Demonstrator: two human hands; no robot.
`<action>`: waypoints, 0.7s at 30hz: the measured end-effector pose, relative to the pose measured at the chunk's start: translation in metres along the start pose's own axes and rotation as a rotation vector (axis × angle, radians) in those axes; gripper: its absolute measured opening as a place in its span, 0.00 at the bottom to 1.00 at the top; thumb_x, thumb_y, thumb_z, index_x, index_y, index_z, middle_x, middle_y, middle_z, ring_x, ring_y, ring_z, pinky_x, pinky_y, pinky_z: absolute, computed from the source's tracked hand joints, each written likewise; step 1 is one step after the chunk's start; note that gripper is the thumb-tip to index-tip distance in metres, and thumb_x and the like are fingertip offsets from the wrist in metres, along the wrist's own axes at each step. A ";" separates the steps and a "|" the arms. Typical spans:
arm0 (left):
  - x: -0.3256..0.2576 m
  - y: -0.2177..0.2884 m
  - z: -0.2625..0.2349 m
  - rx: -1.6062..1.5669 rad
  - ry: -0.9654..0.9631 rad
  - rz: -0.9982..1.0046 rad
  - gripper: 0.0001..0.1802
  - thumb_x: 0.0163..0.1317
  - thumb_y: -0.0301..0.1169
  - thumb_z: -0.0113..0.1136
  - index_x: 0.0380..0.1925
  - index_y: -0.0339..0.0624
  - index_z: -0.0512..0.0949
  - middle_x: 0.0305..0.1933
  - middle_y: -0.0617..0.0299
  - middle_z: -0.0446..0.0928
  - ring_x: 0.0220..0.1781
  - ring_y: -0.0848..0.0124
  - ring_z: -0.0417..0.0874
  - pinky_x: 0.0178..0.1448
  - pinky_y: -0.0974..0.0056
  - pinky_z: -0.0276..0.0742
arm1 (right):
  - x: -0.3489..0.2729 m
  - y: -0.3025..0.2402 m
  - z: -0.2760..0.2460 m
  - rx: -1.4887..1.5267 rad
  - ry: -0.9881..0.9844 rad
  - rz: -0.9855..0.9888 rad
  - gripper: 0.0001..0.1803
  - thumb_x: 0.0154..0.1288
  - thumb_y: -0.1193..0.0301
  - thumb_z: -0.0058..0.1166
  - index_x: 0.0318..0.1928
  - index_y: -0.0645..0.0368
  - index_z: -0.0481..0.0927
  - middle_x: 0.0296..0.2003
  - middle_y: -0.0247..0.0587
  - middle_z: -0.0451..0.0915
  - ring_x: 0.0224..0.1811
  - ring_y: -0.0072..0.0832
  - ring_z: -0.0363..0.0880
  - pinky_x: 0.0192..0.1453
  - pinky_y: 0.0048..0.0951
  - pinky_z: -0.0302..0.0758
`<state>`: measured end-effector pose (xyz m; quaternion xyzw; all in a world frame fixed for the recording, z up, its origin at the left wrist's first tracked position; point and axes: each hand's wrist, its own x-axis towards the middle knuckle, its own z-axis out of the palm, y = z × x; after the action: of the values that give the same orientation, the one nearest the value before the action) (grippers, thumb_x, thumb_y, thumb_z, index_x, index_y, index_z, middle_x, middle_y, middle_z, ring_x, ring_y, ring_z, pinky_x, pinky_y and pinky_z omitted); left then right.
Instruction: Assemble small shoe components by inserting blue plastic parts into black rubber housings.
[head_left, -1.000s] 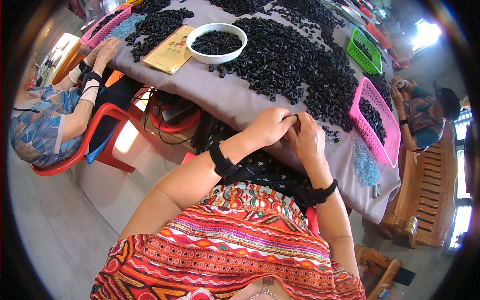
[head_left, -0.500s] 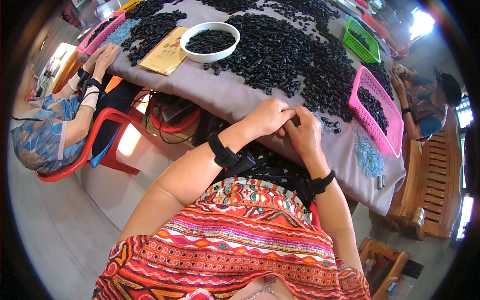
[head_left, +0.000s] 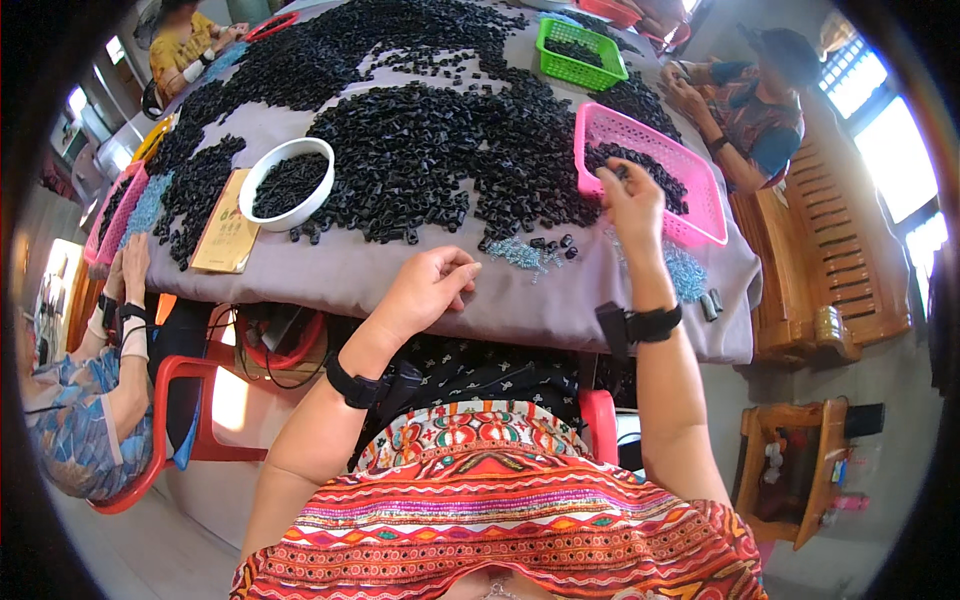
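Observation:
My right hand (head_left: 637, 205) reaches over the near-left rim of a pink basket (head_left: 690, 160) that holds small black pieces. Its fingertips are pinched, with a small black plastic piece (head_left: 621, 172) between them. Above the table's near edge, my left hand (head_left: 425, 290) is curled, thumb against the fingers; whatever it might hold is hidden. Between the hands lie a little heap of clear bluish small parts (head_left: 520, 255) and a few loose black pieces (head_left: 568, 246). More clear bluish parts (head_left: 683, 273) lie beside the basket.
A large spread of black pieces (head_left: 400, 150) covers much of the grey cloth (head_left: 340, 275). Around it are a white bowl (head_left: 328, 165), a yellow booklet (head_left: 222, 240) and a green basket (head_left: 600, 78). Other people sit at the left, far left and right. A wooden bench (head_left: 840, 240) stands right.
My hands, together before, have parted. The right moved out to the pink basket, while the left stayed by the table edge. The view has shifted, showing more of the table.

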<state>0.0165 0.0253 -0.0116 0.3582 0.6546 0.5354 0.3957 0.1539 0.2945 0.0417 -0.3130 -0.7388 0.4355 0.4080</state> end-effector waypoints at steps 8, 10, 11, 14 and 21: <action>0.025 0.010 0.016 0.637 0.224 0.389 0.14 0.60 0.29 0.63 0.47 0.42 0.80 0.38 0.55 0.78 0.38 0.56 0.82 0.43 0.57 0.77 | -0.017 0.013 -0.019 -0.054 -0.063 0.060 0.15 0.63 0.72 0.62 0.49 0.63 0.81 0.22 0.32 0.79 0.22 0.16 0.73 0.25 0.22 0.69; 0.033 0.007 0.012 0.613 0.223 0.364 0.14 0.60 0.29 0.63 0.46 0.42 0.79 0.39 0.55 0.77 0.38 0.56 0.82 0.42 0.57 0.77 | -0.033 0.022 -0.015 -0.092 -0.151 0.033 0.12 0.62 0.73 0.62 0.45 0.63 0.83 0.22 0.32 0.79 0.24 0.16 0.74 0.28 0.22 0.71; 0.036 0.005 0.010 0.584 0.226 0.341 0.13 0.60 0.29 0.63 0.46 0.42 0.79 0.40 0.55 0.77 0.38 0.56 0.82 0.42 0.57 0.78 | -0.041 0.025 -0.013 -0.134 -0.240 0.002 0.09 0.61 0.73 0.62 0.41 0.63 0.84 0.22 0.32 0.78 0.25 0.16 0.75 0.30 0.23 0.72; 0.043 0.007 0.005 0.634 0.229 0.393 0.13 0.59 0.28 0.63 0.44 0.42 0.78 0.39 0.55 0.77 0.38 0.56 0.82 0.44 0.56 0.78 | -0.059 0.014 -0.008 -0.306 -0.340 -0.086 0.08 0.58 0.72 0.61 0.36 0.63 0.83 0.27 0.43 0.81 0.31 0.32 0.81 0.39 0.33 0.77; 0.061 0.004 -0.006 0.649 0.119 0.323 0.11 0.59 0.27 0.65 0.39 0.36 0.77 0.30 0.59 0.77 0.29 0.69 0.81 0.33 0.64 0.77 | -0.059 -0.001 0.011 -0.563 -0.439 -0.334 0.08 0.57 0.73 0.58 0.37 0.60 0.82 0.36 0.49 0.79 0.41 0.49 0.80 0.45 0.45 0.77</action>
<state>-0.0145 0.0780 -0.0152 0.5320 0.7472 0.3753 0.1333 0.1720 0.2420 0.0203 -0.1874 -0.9398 0.2001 0.2039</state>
